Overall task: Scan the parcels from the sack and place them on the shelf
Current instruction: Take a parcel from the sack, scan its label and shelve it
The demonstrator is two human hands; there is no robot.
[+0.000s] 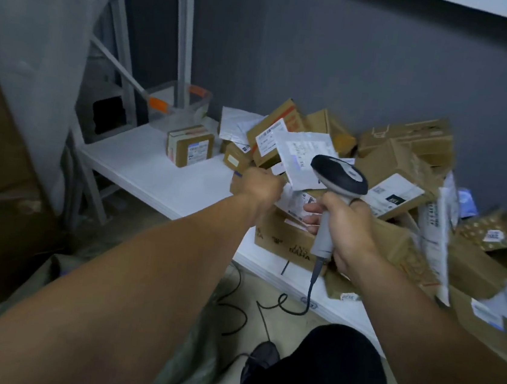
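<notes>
Flat white mailer (pixel 303 156) is gripped at its lower-left edge by left hand (pixel 261 184), just behind scanner (pixel 339 176). The scanner's handle is clasped by right hand (pixel 347 231). The mailer is judged light and floppy, so an edge hold is advised.

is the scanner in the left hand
No, the right hand grips the scanner by its handle, while the left hand holds a white flat parcel up in front of it.
</notes>
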